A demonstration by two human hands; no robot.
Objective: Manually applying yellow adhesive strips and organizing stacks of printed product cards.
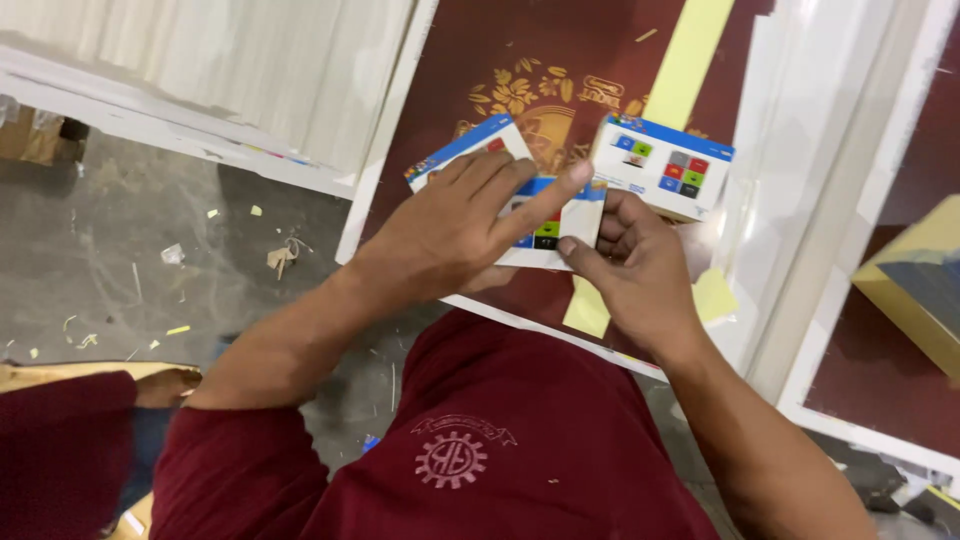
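My left hand [455, 225] lies flat over a small white box [540, 235] with a blue edge and coloured squares, index finger stretched out along its top. My right hand [625, 265] grips the same box from the right end, fingers curled narrow round it. The box sits over a dark red printed sheet [450, 90] with a gold leaf design, which lies in front of me. A second box [668, 165] of the same kind rests just beyond, to the right, well clear of my fingers. A pale yellow strip [690, 70] runs far to near under the boxes. My palm hides most of the held box, so I cannot tell whether it is closed.
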